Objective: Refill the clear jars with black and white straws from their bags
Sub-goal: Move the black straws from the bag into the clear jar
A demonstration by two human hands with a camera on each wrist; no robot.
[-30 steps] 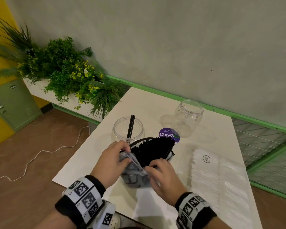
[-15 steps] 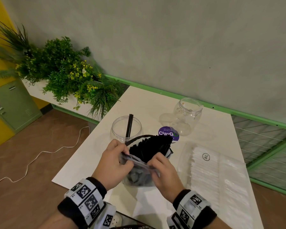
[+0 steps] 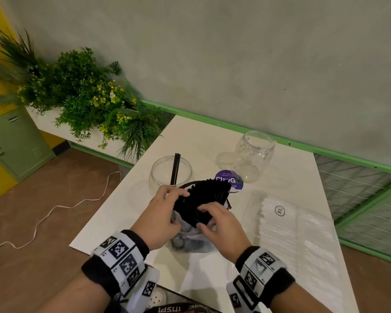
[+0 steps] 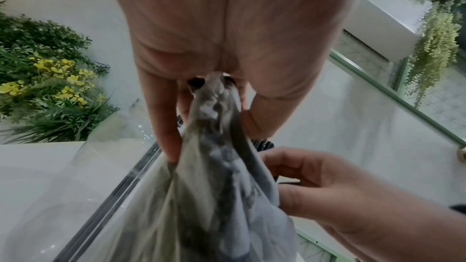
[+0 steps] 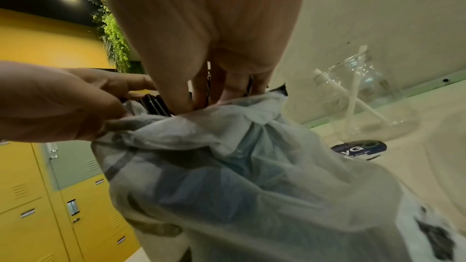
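Two hands: both on the black straws (image 3: 203, 199), fanned out of their bag (image 3: 190, 240) at the near edge of the table (image 3: 196, 141).
Left hand (image 3: 163, 218): you pinch the bag's gathered plastic, likely to peel it down.
Right hand (image 3: 221, 224): fingers curled round the bundle, steadying it.
Near jar (image 3: 171, 175): just behind, holds a few black straws.
Far jar (image 3: 254, 152): apart.
White straws (image 3: 278, 222): bagged, at your right.
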